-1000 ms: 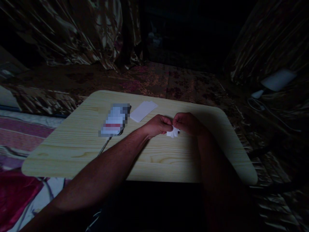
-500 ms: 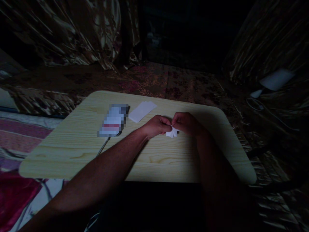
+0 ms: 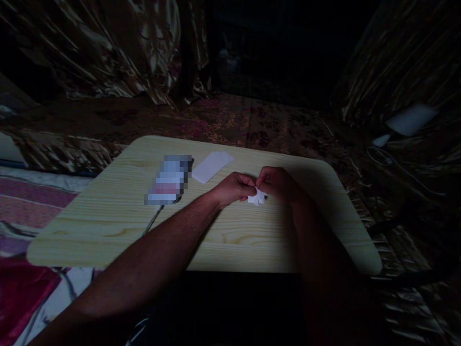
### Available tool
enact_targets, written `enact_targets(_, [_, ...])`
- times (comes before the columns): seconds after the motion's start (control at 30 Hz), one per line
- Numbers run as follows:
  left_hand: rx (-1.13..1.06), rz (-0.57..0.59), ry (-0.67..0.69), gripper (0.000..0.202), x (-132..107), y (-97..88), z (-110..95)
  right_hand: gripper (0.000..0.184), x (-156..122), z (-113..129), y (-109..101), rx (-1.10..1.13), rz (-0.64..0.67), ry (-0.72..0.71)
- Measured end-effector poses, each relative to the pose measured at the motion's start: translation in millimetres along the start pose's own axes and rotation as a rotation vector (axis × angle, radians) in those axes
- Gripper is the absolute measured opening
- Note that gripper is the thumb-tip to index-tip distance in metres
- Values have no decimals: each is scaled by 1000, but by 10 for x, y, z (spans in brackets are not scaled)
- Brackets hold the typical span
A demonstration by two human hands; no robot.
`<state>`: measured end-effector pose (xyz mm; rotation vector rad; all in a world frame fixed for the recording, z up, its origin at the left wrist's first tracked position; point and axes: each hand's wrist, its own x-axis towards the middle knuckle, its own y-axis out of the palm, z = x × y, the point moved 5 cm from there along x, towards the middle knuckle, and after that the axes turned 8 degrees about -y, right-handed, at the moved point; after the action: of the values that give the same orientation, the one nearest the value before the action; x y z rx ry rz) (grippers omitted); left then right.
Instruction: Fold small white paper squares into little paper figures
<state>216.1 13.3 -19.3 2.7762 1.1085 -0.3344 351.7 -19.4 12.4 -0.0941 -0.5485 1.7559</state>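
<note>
A small piece of folded white paper (image 3: 256, 198) is pinched between my two hands, low over the right half of the tabletop. My left hand (image 3: 236, 187) closes thumb and fingers on its upper left part. From the other side, my right hand (image 3: 276, 182) is closed on its upper edge, the fingertips almost meeting those of the left. Flaps of the paper spread out below the fingers, with a slit between them. The top of the paper is hidden by my fingers.
A stack of white paper sheets (image 3: 212, 166) lies behind my left hand. Left of it is a blurred-out phone (image 3: 168, 180) with a cable (image 3: 153, 221). All rest on a pale wooden table (image 3: 90, 202) with rounded corners. A white lamp (image 3: 412, 119) stands beyond the right edge.
Both hands hold the paper in almost the same place. The paper's lower flaps have shifted very slightly.
</note>
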Motion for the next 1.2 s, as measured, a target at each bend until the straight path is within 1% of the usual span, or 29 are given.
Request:
enact_targets(0.13, [26,-14,13,15,-11,21,-18,7,0,-18,-19,-34,-9,-3])
enact_targets(0.37, [61,-101,3,13,-11,33,-22,6,9,-22,-22,-58,-13,1])
enact_targets(0.47, [65,-104,-4,13,-7,36,-20,7,11,-16,-21,-79,-16,-4])
enact_targets(0.63, [50,-113,1,13,-15,37,-28,6,10,-34,-17,-47,-24,7])
enact_targets(0.83, [9,-132,46,13,-19,18,-37,8,29,-61,-29,-33,-69,19])
enact_targets(1.2, [5,-128,85,15,-1,2,-27,14,39,-56,-38,81,-91,36])
